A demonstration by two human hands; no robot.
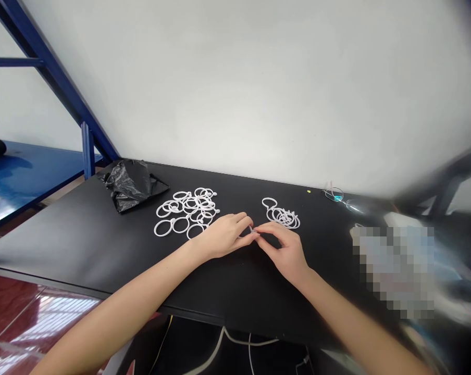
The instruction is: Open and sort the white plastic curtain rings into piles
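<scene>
My left hand [228,234] and my right hand [284,250] meet over the middle of the black table. Each one is closed in a pinch, thumb against fingers. A small whitish piece [252,229] shows between their fingertips; the fingers cover most of it, so its kind cannot be made out. Left of my hands lies a loose spread of white curtain rings [181,224], each with a small eyelet; my left hand hides part of the nearest ones. Behind my right hand is a smaller heap of similar white rings [284,217], overlapping one another.
A crumpled black plastic bag [129,182] lies at the back left of the black table [141,265]. Eyeglasses [334,195] rest near the wall at the back right. A blurred, pixelated package [395,271] is at the right. Pale cables [220,346] hang below the front edge.
</scene>
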